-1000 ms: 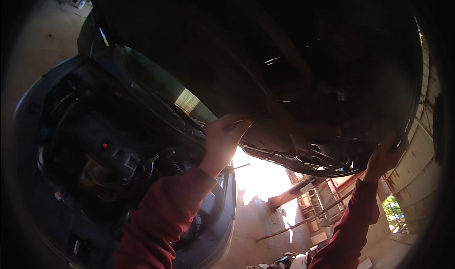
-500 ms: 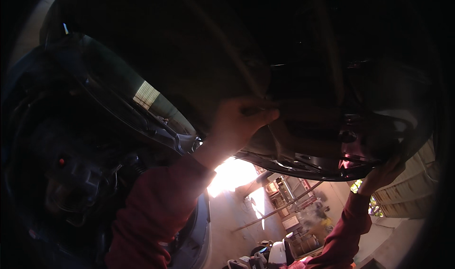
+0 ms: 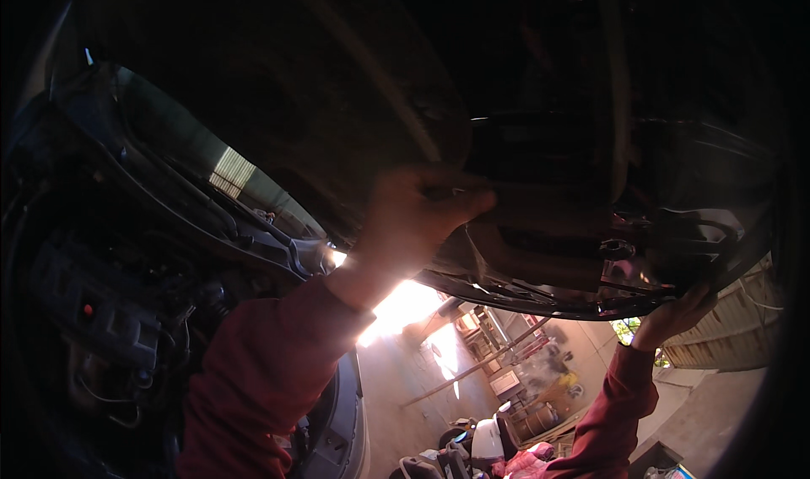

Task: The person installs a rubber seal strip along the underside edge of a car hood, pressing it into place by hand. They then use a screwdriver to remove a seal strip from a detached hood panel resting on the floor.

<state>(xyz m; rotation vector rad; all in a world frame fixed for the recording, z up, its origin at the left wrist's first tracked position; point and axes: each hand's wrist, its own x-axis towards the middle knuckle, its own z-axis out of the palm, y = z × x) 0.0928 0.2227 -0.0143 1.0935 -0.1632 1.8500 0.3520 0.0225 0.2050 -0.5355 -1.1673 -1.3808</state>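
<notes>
A raised car hood (image 3: 540, 217) stretches overhead, its dark underside facing me. My left hand (image 3: 413, 213) reaches up to this underside, thumb and fingers closed in a pinch. What they hold, if anything, is lost in the dark. Just below the fingertips hangs a thin pale strip (image 3: 474, 247); whether it is held I cannot make out. At the hood's right edge, my right hand (image 3: 679, 317) is closed around the rim from below, its fingertips partly hidden in shadow.
To the left lies the engine bay with a dark engine (image 3: 101, 314). Beyond it is the windshield (image 3: 224, 171). A long pole (image 3: 477, 365) and cluttered shelves (image 3: 506, 378) stand below the hood, and a corrugated metal wall (image 3: 734, 331) is at the right.
The view has shifted slightly, so more of the engine shows at the left. Both hands stay at about the same places on the hood; the left is blurred by small motion.
</notes>
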